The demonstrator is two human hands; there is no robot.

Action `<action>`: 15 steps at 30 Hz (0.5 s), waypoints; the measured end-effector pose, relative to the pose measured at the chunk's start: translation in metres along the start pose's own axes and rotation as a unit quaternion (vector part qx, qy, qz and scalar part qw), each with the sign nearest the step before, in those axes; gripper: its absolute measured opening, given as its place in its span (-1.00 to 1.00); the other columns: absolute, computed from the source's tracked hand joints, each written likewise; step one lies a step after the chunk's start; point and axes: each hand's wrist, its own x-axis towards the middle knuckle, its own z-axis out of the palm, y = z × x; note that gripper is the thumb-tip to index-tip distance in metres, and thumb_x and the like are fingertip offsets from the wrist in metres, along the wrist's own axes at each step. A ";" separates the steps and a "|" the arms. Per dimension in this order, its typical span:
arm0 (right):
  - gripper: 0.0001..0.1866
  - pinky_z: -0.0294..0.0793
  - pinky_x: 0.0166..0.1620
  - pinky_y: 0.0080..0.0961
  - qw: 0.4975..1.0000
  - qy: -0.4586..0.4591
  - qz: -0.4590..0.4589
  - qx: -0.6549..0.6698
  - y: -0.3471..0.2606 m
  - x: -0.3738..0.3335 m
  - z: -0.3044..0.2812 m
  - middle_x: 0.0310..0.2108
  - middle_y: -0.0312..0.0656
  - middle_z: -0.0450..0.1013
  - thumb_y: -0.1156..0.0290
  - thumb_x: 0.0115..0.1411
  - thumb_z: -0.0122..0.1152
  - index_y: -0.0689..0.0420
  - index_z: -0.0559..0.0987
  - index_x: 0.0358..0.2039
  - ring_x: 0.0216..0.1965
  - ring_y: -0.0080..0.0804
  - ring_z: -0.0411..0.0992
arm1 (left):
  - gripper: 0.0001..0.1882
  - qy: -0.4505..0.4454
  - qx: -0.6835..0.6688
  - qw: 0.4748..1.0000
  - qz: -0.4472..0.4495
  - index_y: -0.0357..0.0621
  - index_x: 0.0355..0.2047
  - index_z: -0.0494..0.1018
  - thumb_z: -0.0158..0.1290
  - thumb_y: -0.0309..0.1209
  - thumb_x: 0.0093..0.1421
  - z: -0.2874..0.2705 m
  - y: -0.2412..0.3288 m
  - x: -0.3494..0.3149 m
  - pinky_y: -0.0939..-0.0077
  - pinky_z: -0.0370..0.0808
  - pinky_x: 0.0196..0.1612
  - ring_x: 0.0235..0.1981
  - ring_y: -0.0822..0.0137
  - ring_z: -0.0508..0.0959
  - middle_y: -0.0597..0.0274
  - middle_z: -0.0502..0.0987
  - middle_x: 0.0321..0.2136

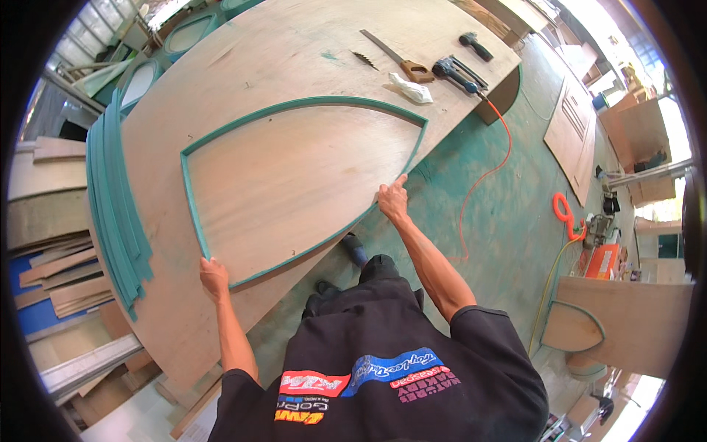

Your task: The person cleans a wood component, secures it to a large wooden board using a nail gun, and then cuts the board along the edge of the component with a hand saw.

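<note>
An arch-shaped wooden frame [303, 102] of thin teal strips lies on the large plywood tabletop [258, 44], running along its near right edge. Whether the bare wood inside belongs to the frame or is the tabletop, I cannot tell. My left hand [214, 278] is closed around the frame's lower left end, its fingers partly hidden. My right hand [393, 199] grips the right side near the table edge, one finger stretched along the rim. Both forearms reach up from below.
Teal strips [116, 214] are stacked along the table's left edge. A handsaw [416, 71], a crumpled white packet [411, 88], an air nailer [456, 74] and a dark hand tool [477, 46] lie at the far right. An orange hose [486, 173] trails to the green-stained floor.
</note>
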 end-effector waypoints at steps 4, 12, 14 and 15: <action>0.03 0.62 -0.21 -0.13 0.984 -0.092 0.025 0.147 -0.004 -0.012 -0.010 -0.26 0.34 0.56 0.13 0.31 0.11 0.50 -0.31 0.40 -0.32 0.08 0.61 | -0.66 -0.030 0.013 0.997 -0.069 -0.38 -0.12 0.45 0.01 -0.27 0.34 -0.008 -0.009 0.005 -0.11 0.46 -0.05 -0.17 -0.30 0.57 -0.27 0.60 -0.23; 0.09 0.58 -0.46 -0.43 0.960 -0.174 0.003 0.220 0.017 -0.014 -0.010 -0.31 -0.01 0.57 0.17 0.37 0.16 0.39 -0.46 0.42 -0.49 -0.35 0.55 | -0.57 0.173 0.098 0.978 -0.053 -0.27 0.02 0.39 0.02 -0.14 0.37 -0.015 0.006 -0.105 -0.08 0.46 -0.07 -0.07 -0.22 0.51 -0.14 0.53 -0.11; 0.13 0.59 -0.38 -0.39 0.980 -0.110 -0.031 0.165 0.063 0.014 -0.011 -0.33 0.03 0.57 0.11 0.36 0.19 0.43 -0.46 0.41 -0.49 -0.32 0.55 | -0.57 0.222 0.073 0.972 -0.010 -0.28 0.03 0.38 0.03 -0.16 0.37 0.007 0.068 -0.133 -0.08 0.44 -0.05 -0.07 -0.21 0.49 -0.13 0.51 -0.11; 0.15 0.59 -0.36 -0.37 0.977 -0.119 -0.043 0.172 0.062 0.014 -0.009 -0.32 0.04 0.57 0.08 0.35 0.19 0.44 -0.47 0.41 -0.47 -0.30 0.55 | -0.59 0.234 0.051 0.971 0.016 -0.29 0.02 0.38 0.04 -0.18 0.36 0.012 0.087 -0.141 -0.08 0.42 -0.05 -0.07 -0.21 0.49 -0.13 0.50 -0.11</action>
